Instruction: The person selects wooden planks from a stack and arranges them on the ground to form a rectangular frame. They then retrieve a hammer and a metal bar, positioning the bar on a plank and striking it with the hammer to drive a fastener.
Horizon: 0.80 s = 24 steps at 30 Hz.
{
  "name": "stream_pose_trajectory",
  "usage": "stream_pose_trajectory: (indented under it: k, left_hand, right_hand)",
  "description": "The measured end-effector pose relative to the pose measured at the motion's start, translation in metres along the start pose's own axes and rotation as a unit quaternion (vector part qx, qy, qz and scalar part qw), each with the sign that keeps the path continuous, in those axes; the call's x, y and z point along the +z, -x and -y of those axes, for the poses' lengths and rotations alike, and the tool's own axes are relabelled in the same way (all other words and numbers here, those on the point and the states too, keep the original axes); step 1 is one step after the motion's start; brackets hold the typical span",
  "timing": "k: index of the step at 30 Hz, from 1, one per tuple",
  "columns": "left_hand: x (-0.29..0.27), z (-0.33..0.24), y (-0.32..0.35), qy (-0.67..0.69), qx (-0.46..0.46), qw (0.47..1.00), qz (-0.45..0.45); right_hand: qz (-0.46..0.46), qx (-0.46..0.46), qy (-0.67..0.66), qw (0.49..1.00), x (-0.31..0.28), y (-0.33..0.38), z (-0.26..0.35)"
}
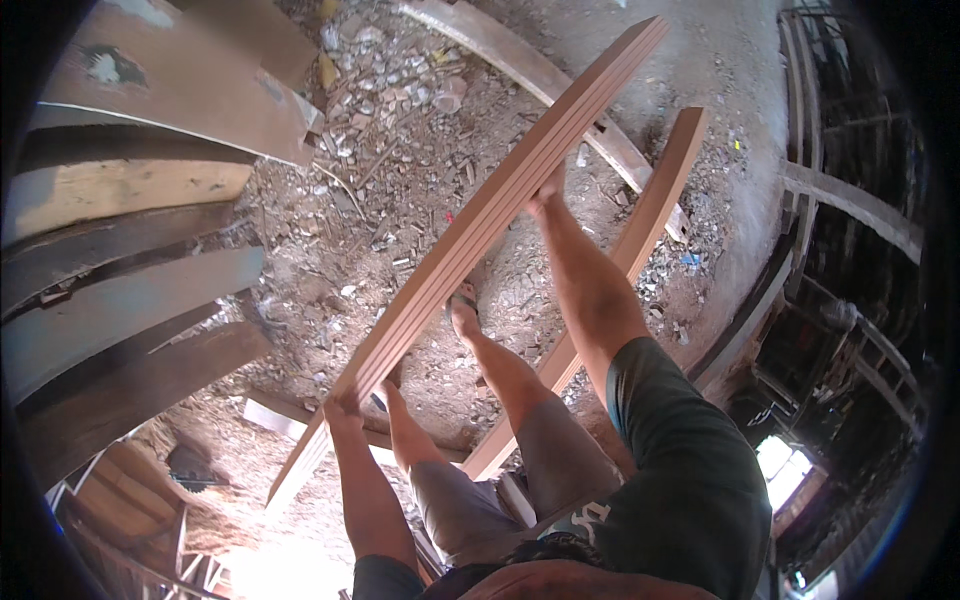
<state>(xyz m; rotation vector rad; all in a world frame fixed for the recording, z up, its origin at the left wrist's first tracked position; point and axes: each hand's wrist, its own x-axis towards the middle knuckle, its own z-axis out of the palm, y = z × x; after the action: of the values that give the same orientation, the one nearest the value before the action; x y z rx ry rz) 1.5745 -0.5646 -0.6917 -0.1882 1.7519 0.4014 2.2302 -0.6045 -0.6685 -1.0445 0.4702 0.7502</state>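
Observation:
A long reddish-brown wooden beam with grooves along its side slants across the view, from lower left to upper right, held off the ground. My left hand grips it near its lower-left end, fingers closed around it. Farther along, my right hand is closed on its near side; the beam hides most of those fingers. A second beam of similar wood lies lower down, to the right of the first and roughly parallel. My right arm passes over it and hides part of its length.
Stacked wide planks and a painted board stand at the left. Wood scraps and rubble litter the dirt floor. A weathered plank lies beyond the beams. Timber framing stands at the right. A toothed saw blade shows at lower left.

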Motion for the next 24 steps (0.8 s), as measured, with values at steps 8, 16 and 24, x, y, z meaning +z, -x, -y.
stream_pose_trajectory:
  k: [8,16,24]
  left_hand:
    - [0.101,0.039,-0.084,0.045,-0.039,0.988,0.146]
    - [0.093,0.047,-0.081,0.049,-0.011,0.987,0.153]
    - [0.052,0.063,0.085,-0.512,0.367,0.767,-0.123]
  right_hand:
    - [-0.085,0.073,0.346,0.932,0.043,-0.028,-0.025]
    - [0.239,-0.262,0.825,0.439,0.087,0.063,-0.141]
    - [0.562,-0.323,0.749,0.138,0.046,0.100,-0.222]
